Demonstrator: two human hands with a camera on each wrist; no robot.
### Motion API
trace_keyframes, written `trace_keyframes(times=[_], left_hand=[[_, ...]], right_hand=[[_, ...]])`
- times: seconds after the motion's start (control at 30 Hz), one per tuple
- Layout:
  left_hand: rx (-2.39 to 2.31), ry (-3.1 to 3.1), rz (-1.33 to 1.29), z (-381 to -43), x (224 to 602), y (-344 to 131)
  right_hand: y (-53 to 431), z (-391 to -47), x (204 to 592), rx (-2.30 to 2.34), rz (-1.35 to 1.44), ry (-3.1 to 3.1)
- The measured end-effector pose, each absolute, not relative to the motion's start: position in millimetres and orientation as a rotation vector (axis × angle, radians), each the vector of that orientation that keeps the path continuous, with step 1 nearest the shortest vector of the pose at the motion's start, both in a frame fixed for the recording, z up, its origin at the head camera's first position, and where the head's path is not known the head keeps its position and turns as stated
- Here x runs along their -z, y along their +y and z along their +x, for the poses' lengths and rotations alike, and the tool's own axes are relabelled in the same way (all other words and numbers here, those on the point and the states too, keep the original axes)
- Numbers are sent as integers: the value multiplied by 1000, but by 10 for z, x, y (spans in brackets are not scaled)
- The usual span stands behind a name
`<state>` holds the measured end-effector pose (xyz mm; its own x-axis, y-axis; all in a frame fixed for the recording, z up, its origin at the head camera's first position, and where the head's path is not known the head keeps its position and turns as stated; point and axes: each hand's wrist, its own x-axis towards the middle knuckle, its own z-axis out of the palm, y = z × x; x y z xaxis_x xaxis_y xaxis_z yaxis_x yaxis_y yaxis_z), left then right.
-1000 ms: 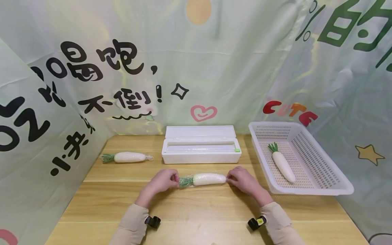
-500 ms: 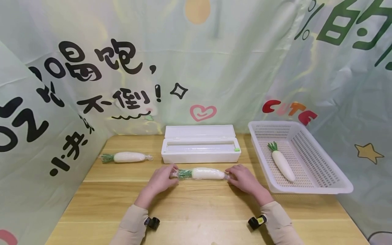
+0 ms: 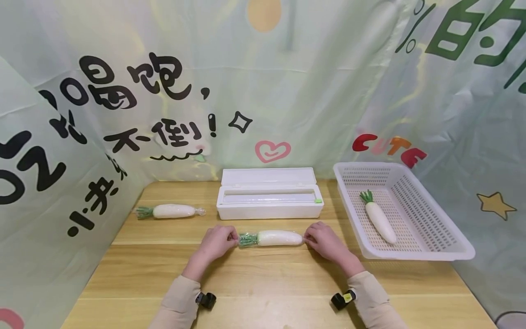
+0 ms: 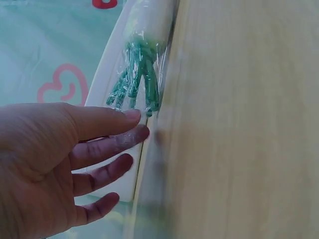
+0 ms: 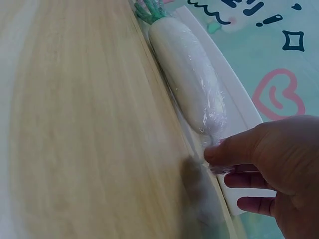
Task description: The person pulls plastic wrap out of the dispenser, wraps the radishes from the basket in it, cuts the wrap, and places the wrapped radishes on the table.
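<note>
A white daikon radish (image 3: 280, 238) with green leaf stubs lies crosswise in front of the person, covered in clear plastic wrap. My left hand (image 3: 218, 242) pinches the wrap (image 4: 130, 137) just beyond the leaf end, between thumb and index finger, other fingers loosely bent. At the tapered end, my right hand (image 3: 326, 242) pinches the twisted tail of wrap (image 5: 215, 144) with thumb and fingertips. In the right wrist view, the film clings shiny and wrinkled round the radish (image 5: 187, 74). Whether the radish touches the table is hard to tell.
Behind the radish stands a white cling film dispenser (image 3: 270, 211) with its lid raised. Another wrapped radish (image 3: 174, 211) lies on the wooden table (image 3: 263, 288) at the left. A white perforated basket (image 3: 415, 257) at the right holds one unwrapped radish (image 3: 381, 223).
The wrapped radish first shifted away from the person, then came partly back, and its wrap turned. Fingers of both hands loosened at its ends half a second ago and now pinch the wrap again.
</note>
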<state>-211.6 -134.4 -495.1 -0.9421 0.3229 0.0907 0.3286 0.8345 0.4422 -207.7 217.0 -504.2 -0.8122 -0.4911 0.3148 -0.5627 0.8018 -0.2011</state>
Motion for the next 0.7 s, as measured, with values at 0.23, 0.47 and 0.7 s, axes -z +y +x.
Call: trace_keyframes(times=[0.23, 0.47, 0.7], left_hand=[[672, -2981, -539, -2118, 4961, -1342], [733, -3034, -473, -2124, 4922, -1375], [733, -3074, -615, -2086, 4895, -1370]], right_hand=[[2162, -2082, 5045, -466, 767, -2770], [2210, -2088, 5013, -516, 746, -2856], [2207, -2078, 5027, -499, 824, -2839]])
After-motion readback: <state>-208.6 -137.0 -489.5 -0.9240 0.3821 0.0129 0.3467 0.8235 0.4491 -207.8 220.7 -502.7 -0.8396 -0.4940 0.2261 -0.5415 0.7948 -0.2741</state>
